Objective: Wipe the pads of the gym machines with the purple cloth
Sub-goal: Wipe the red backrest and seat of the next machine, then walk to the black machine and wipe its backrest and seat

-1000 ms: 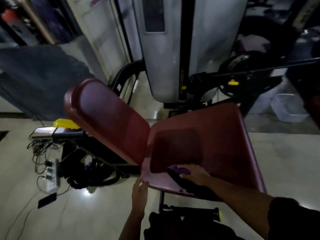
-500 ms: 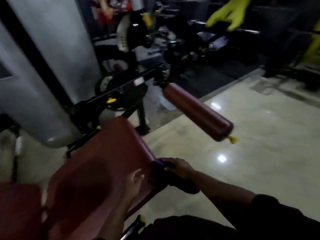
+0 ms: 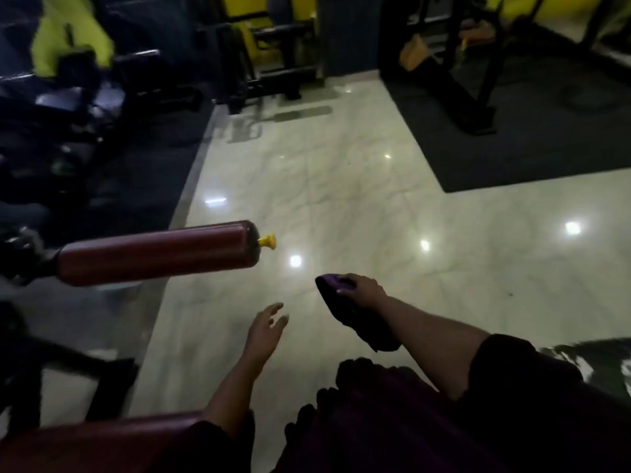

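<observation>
Since both hands have left the seat pad (image 3: 102, 438), the right hand (image 3: 363, 291) grips the purple cloth (image 3: 355, 319) in mid-air beyond the bench's front edge and the left hand (image 3: 268, 327) hangs open. The roller pad (image 3: 157, 252) likely comes next.

Below me spreads a glossy pale marble floor (image 3: 341, 199), dotted with light reflections. A black rubber mat (image 3: 529, 148) lies along the floor's far right side with a black machine frame (image 3: 473, 107) standing on it. Yellow-and-black equipment (image 3: 283, 52) stands at the floor's far end.
</observation>
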